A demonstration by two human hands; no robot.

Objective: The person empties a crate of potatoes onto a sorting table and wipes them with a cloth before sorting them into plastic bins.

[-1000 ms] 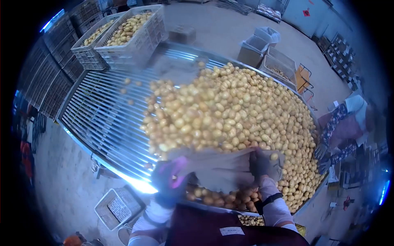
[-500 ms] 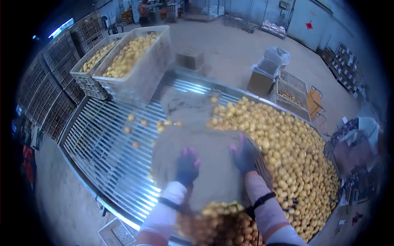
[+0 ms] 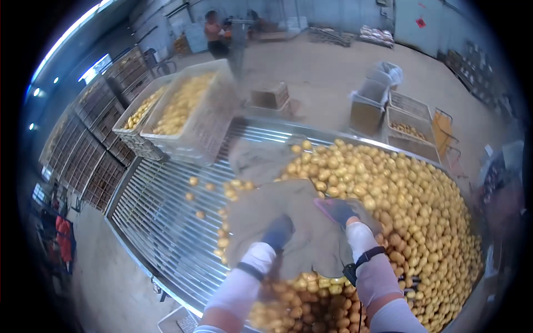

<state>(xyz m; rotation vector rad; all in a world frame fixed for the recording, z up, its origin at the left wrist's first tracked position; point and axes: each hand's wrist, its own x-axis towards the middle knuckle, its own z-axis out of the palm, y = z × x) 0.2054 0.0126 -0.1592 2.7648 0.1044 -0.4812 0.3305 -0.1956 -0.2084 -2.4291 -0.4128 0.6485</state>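
A grey-brown cloth lies spread over a heap of round, yellow-tan produce that looks like potatoes. On the middle of the cloth is my left hand, in a dark glove, its fingers smeared by motion. My right hand, gloved in dark fabric with pink at the fingers, lies open on the cloth's right part, fingers stretched toward the left. Past the cloth's far edge, a second bunched grey cloth rests on the slatted metal table. More of the potato-like pieces show below the near edge, partly in shadow.
Two plastic crates filled with yellow produce stand on the table's far left end. Stacked crates rise beyond the left side. Boxes and a crate sit on the floor past the far edge. A person stands in the background.
My view has shifted, so the scene sits lower and farther right. The cloth's far edge is drawn in nearer, with more pieces uncovered behind it. My right hand has turned its fingers leftward.
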